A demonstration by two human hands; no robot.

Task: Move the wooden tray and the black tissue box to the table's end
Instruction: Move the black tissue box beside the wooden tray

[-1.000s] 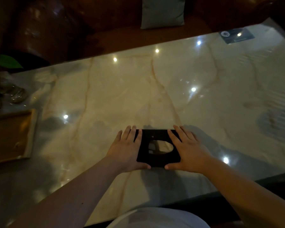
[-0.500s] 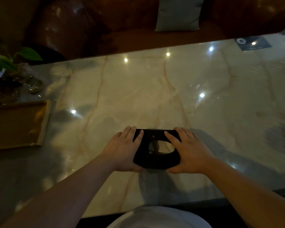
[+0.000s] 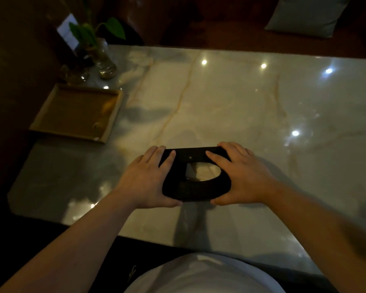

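The black tissue box point(image 3: 190, 156) with an oval opening showing white tissue is held between both hands, slightly raised and tilted above the marble table point(image 3: 230, 102). My left hand point(image 3: 148, 178) grips its left side, fingers over the top. My right hand point(image 3: 239, 176) clasps its right side the same way. The wooden tray point(image 3: 76, 112) lies flat at the table's left end, apart from the box and from both hands.
Glass vases with a green plant point(image 3: 95, 51) and a small card stand behind the tray at the table's left end. A brown sofa with a grey cushion point(image 3: 306, 13) runs along the far side. The table's near edge is close to my body.
Both hands closed on the tissue box, lifted it off the marble and carried it left toward the tray; the view has swung left as well.
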